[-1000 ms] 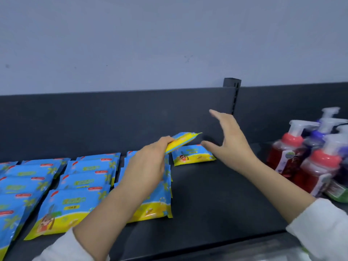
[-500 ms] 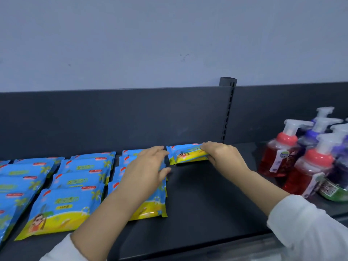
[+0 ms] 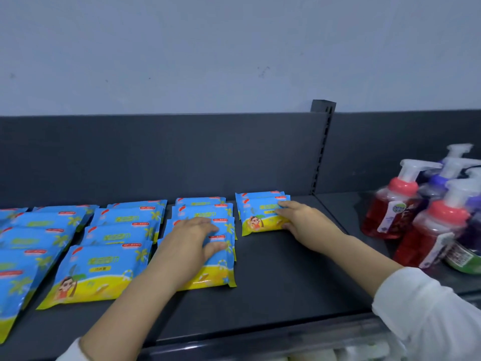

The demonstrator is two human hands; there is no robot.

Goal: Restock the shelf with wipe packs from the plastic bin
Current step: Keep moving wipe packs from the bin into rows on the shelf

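Note:
Blue and yellow wipe packs lie in overlapping columns on the dark shelf (image 3: 286, 287). The rightmost column is short: one wipe pack (image 3: 257, 217) lies on another near the back panel. My right hand (image 3: 307, 225) holds that top pack's right end, fingers over it and thumb at its front edge. My left hand (image 3: 192, 243) rests flat on the neighbouring column of wipe packs (image 3: 208, 272), fingers fairly straight. The plastic bin is not in view.
Pump bottles of red and purple soap (image 3: 406, 201) stand crowded at the right of the shelf. A slotted upright post (image 3: 321, 152) divides the dark back panel. Bare shelf surface lies in front of the short column and between it and the bottles.
My left hand brought a pack to the right column and let go of it, then settled on the neighbouring column. My right hand came down onto the pack's right end.

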